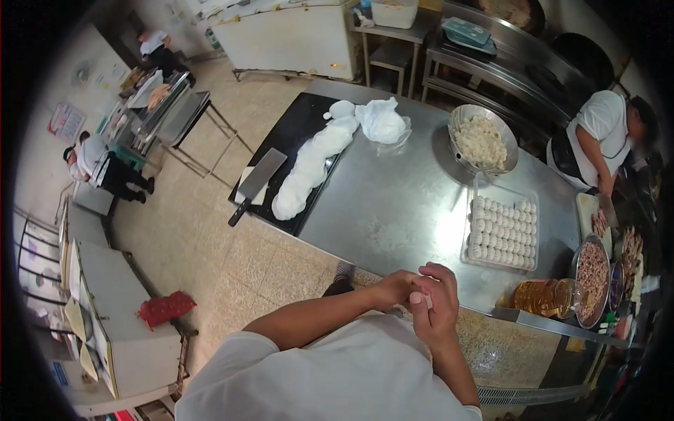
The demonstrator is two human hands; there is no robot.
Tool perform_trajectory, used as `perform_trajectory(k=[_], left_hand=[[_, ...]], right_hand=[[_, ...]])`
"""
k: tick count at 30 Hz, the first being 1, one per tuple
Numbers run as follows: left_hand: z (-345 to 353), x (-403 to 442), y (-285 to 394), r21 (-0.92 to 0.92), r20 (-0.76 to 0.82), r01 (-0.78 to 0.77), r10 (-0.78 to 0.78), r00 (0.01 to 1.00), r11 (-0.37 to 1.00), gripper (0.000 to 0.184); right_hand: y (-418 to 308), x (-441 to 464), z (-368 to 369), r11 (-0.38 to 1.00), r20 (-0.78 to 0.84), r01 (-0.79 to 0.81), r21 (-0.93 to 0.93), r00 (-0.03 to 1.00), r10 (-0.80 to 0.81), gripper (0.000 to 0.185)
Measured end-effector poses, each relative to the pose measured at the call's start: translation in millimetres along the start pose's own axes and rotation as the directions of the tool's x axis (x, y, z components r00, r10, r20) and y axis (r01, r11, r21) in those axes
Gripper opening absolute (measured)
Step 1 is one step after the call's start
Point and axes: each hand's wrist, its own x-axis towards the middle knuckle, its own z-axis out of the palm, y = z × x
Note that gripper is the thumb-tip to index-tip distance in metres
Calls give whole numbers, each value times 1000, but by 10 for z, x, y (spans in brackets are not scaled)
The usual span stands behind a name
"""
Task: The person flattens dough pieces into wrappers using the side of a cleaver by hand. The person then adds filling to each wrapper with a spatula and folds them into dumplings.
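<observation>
In front of my body, close to the steel table's (400, 210) near edge, my two hands meet. My left hand (395, 289) is closed, its fingers curled in against the other palm. Bent fingers and thumb of my right hand (439, 298) close over it. Whatever lies between them, if anything, is hidden. Just past the hands, a clear plastic tray (472, 261) holds rows of small round white dumplings (502, 231). Behind it stands a metal bowl (511, 133) of pale chopped filling (481, 142). A long white dough roll (309, 172) lies on a black board (281, 133).
A cleaver (263, 174) rests at the board's left, handle past the edge. A white plastic bag (382, 121) sits behind. An oil jar (540, 297) and a bowl of chopped meat (592, 281) stand right. A co-worker (597, 140) cuts meat there; two people (98, 163) work far left.
</observation>
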Motion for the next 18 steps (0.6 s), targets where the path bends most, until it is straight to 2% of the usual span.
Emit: perform_trajectory(k=[1,2,3,4,6,7,8,9,10,12,13,14,15,16,17,18], left_hand=[[30,13,-48,-3,-15,-2,2,1000,1000,19],[35,66,-108,224,42,-206,202,979,953,20],[22,117,-153,428,138,-395,374,917,813,22],[-22,155,-185,440,120,-397,386,915,805,22],[-108,241,-248,581,231,-532,501,834,617,28],[-75,353,-302,590,220,-529,509,832,610,28],[29,493,-389,111,95,-424,415,905,899,31],[118,592,-545,-426,49,-213,258,965,879,35],[88,680,-847,-432,43,-205,247,968,878,35],[-273,901,-1244,-588,46,-35,77,996,808,47],[165,140,92,-553,-12,245,-301,953,796,55],[79,97,44,-434,57,224,-222,973,873,49],[-3,65,-13,-307,142,196,-158,977,932,44],[-158,33,134,-295,125,183,-152,980,938,44],[-240,0,325,56,187,34,-44,981,998,37],[-327,-14,514,384,284,-145,33,958,912,29]], right_hand=[[-45,10,-44,1000,8,5,12,1000,-5,20],[-85,32,-74,998,-7,66,18,998,-65,23],[-120,54,-87,991,-23,130,26,991,-130,25],[-155,62,-83,988,-19,150,43,989,-149,25],[-196,78,-55,971,-40,240,-16,970,-240,30],[-109,96,23,967,-37,253,-5,967,-253,30],[68,63,167,954,-5,290,-81,957,-291,31],[238,-5,307,935,30,316,-158,948,-316,33],[410,-78,388,940,33,307,-150,952,-305,33],[935,-32,475,963,-31,226,-148,972,-233,31],[1203,-94,527,977,-87,52,-205,994,-71,30],[1483,-303,559,961,-146,-129,-245,985,95,29],[1923,-567,541,924,-193,-381,-29,909,369,26],[2239,-764,566,786,-178,-590,185,766,617,24],[2168,-817,529,775,-247,-625,97,739,627,23],[2084,-788,495,750,-320,-661,8,709,629,22]])
